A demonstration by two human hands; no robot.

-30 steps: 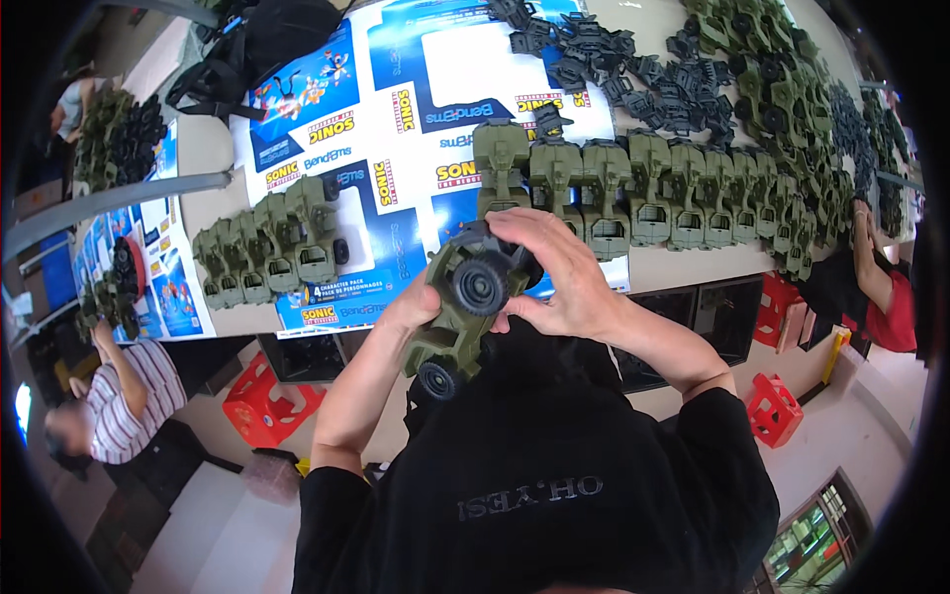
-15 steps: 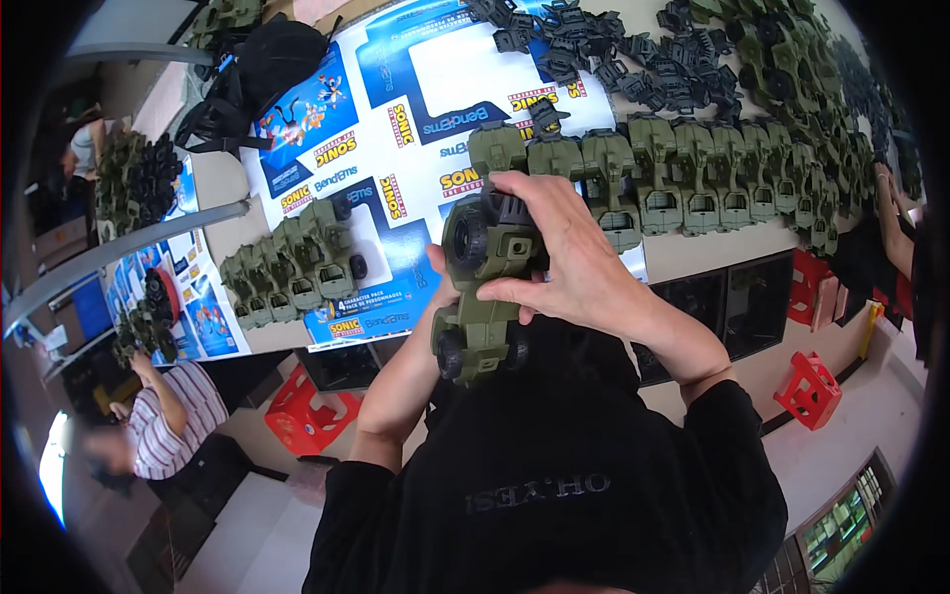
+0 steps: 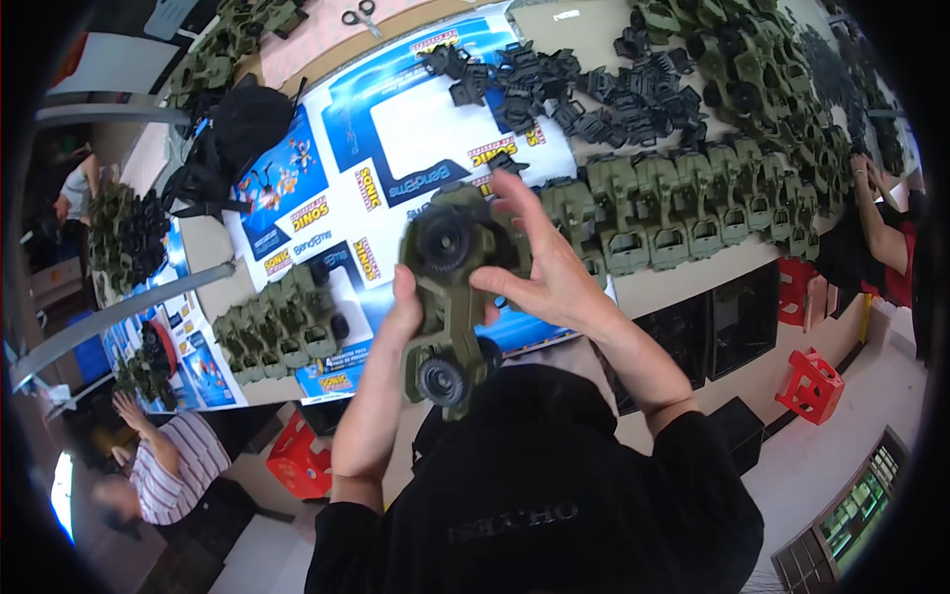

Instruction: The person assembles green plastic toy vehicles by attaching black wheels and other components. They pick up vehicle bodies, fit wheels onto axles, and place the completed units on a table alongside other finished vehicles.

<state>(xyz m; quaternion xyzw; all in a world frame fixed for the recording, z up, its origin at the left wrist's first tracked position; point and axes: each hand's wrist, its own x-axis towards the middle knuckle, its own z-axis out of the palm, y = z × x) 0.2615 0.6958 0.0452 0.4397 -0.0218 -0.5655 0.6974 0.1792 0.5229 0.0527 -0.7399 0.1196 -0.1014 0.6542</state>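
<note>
A beige worktable (image 3: 584,45) spans the view, partly covered by a glossy blue-and-white printed sheet (image 3: 435,129). To the right, a long row of olive-green toy vehicle bodies (image 3: 683,208) stands packed side by side near the table's front edge. Beyond it spreads a loose heap of black plastic parts (image 3: 604,99); a shorter group of toy vehicles (image 3: 282,322) sits on the left, partly over the sheet. A red plastic stool (image 3: 811,386) stands on the floor at right.

The toy off-road vehicle (image 3: 447,307) is up in the air, in front of the person's chest and over the table's near edge. Its plastic is a dull olive green, with raised panels and a narrower middle between two bulkier ends. It is turned lengthwise up the view, leaning slightly, one flank toward the camera.

The left hand (image 3: 400,315) holds it from the left, thumb along its edge, the other fingers mostly hidden behind. The right hand (image 3: 556,277) is spread wide, its thumb reaching over the body; how firmly it grips I cannot tell.

The black upper wheel (image 3: 445,241) and lower wheel (image 3: 441,380) have chunky tread and round, recessed hubs. Small dark-handled scissors (image 3: 359,15) lie at the far side.
</note>
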